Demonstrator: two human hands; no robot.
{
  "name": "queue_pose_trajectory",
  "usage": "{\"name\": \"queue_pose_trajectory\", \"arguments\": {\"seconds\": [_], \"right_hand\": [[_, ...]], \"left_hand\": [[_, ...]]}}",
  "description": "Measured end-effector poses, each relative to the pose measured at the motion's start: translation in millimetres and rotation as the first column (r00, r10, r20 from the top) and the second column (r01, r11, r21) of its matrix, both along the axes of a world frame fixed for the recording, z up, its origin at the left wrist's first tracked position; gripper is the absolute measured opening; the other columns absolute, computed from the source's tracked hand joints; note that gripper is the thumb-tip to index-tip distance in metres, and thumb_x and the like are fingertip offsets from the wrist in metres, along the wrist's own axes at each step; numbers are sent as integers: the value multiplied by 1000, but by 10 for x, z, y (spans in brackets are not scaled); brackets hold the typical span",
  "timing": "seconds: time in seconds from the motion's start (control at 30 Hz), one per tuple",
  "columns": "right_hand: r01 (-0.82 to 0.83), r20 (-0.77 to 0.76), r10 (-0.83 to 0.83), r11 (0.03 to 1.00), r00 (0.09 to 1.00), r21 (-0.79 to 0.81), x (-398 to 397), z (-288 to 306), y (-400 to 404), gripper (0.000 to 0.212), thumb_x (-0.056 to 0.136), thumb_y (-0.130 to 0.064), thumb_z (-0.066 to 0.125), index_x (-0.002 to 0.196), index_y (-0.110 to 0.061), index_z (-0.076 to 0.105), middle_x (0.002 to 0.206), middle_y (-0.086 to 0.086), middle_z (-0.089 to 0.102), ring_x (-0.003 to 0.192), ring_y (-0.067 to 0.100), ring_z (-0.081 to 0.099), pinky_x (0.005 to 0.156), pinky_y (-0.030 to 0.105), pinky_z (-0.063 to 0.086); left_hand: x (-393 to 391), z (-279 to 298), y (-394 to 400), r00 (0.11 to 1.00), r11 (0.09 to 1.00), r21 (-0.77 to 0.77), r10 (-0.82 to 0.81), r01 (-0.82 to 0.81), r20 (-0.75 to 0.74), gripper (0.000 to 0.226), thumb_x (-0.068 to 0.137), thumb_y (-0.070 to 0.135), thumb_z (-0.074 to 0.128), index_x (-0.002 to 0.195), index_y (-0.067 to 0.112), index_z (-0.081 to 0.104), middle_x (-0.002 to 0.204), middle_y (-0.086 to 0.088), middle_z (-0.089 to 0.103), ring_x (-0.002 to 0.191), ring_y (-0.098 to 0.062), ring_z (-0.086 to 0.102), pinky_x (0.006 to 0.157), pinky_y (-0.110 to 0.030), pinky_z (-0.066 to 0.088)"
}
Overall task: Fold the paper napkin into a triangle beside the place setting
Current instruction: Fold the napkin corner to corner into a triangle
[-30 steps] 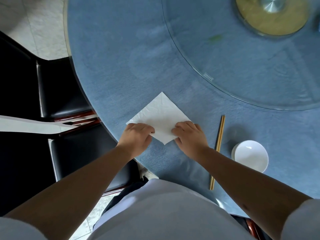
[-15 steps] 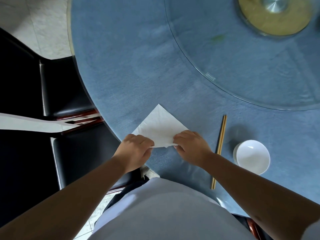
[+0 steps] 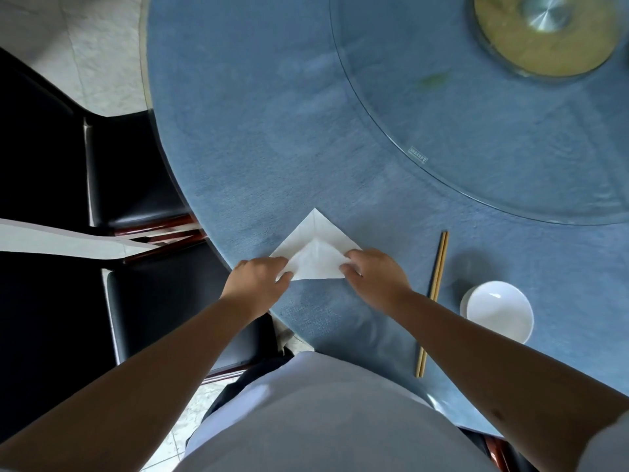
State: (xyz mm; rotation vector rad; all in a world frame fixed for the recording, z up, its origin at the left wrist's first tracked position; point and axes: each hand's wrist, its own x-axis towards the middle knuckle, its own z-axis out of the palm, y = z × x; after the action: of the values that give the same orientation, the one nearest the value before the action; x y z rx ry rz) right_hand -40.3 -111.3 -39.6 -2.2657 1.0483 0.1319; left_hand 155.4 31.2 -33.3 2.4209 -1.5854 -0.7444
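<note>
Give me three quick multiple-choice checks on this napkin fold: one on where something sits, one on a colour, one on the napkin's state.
1. Where do the chopsticks lie?
A. Between the napkin and the bowl
B. On the glass turntable
C. Left of the napkin

2. What colour is the tablecloth?
A. Red
B. Blue
C. White

3. What state is the napkin in?
A. Crumpled in a ball
B. Flat and unfolded
C. Partly folded, near flap raised

Answers: 1 A, they lie right of the napkin and left of the bowl. 2 B, blue cloth covers the table. 3 C, left hand and right hand each grip a side corner of the lifted flap.
</note>
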Motion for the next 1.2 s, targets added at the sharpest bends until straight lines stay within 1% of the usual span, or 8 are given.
{"name": "queue_pose_trajectory", "arguments": {"seconds": [0.1, 0.17, 0.23, 0.33, 0.4, 0.57, 0.83, 1.2], "right_hand": [[112, -37, -110, 991, 993, 72, 78, -30, -53, 22, 89, -35, 51, 79, -16, 53, 67, -4, 51, 72, 25, 54, 56, 31, 35], [184, -54, -180, 979, 982, 89, 114, -41, -92, 22, 87, -36, 50, 78, -17, 52, 66, -5, 53, 68, 22, 52, 52, 30, 33], [235, -63, -230, 967, 971, 99, 134, -54, -122, 24, 86, -37, 48, 77, -16, 55, 65, -4, 57, 66, 20, 54, 49, 28, 36], [278, -94, -269, 955, 959, 103, 162, -64, -161, 22, 87, -38, 47, 75, -23, 58, 66, -6, 60, 67, 16, 55, 52, 27, 40], [287, -100, -277, 953, 956, 101, 171, -75, -181, 22, 89, -38, 47, 74, -26, 57, 66, -8, 59, 66, 15, 55, 51, 26, 36], [313, -109, -301, 944, 947, 109, 169, -83, -203, 21, 91, -39, 48, 76, -27, 59, 66, -9, 60, 65, 12, 55, 50, 24, 34], [317, -137, -304, 944, 943, 89, 220, -98, -226, 19, 90, -40, 49, 79, -28, 59, 68, -10, 60, 66, 12, 55, 52, 25, 37], [327, -139, -313, 940, 940, 96, 213, -122, -241, 20, 88, -39, 53, 74, -25, 56, 67, -9, 60, 64, 12, 56, 50, 25, 37]], "left_hand": [[12, -24, -31, 995, 994, 57, 95, -92, -41, 21, 93, 36, 52, 86, 17, 55, 72, 1, 54, 76, -33, 59, 65, -32, 34], [25, -32, -53, 985, 986, 63, 159, -154, -72, 19, 93, 37, 51, 98, 21, 60, 78, -2, 62, 78, -32, 60, 66, -33, 40], [39, -34, -77, 963, 968, 75, 245, -237, -112, 21, 92, 37, 51, 107, 27, 61, 85, -2, 67, 78, -29, 61, 69, -35, 48], [62, -57, -118, 916, 933, 87, 358, -348, -180, 19, 91, 37, 52, 104, 28, 62, 87, 0, 69, 74, -25, 62, 70, -38, 54], [81, -68, -144, 888, 913, 95, 408, -397, -210, 17, 92, 36, 52, 103, 28, 62, 89, 1, 69, 73, -24, 63, 70, -39, 56], [119, -95, -189, 867, 895, 108, 446, -433, -222, 16, 91, 38, 53, 97, 27, 64, 90, 3, 67, 80, -24, 62, 74, -40, 55], [154, -155, -222, 870, 893, 95, 451, -441, -199, 7, 86, 30, 60, 80, 27, 62, 72, 12, 57, 72, -17, 56, 64, -33, 49], [183, -173, -237, 862, 885, 99, 465, -454, -203, 15, 86, 30, 62, 72, 25, 60, 65, 8, 58, 64, -15, 55, 58, -32, 50]]}}
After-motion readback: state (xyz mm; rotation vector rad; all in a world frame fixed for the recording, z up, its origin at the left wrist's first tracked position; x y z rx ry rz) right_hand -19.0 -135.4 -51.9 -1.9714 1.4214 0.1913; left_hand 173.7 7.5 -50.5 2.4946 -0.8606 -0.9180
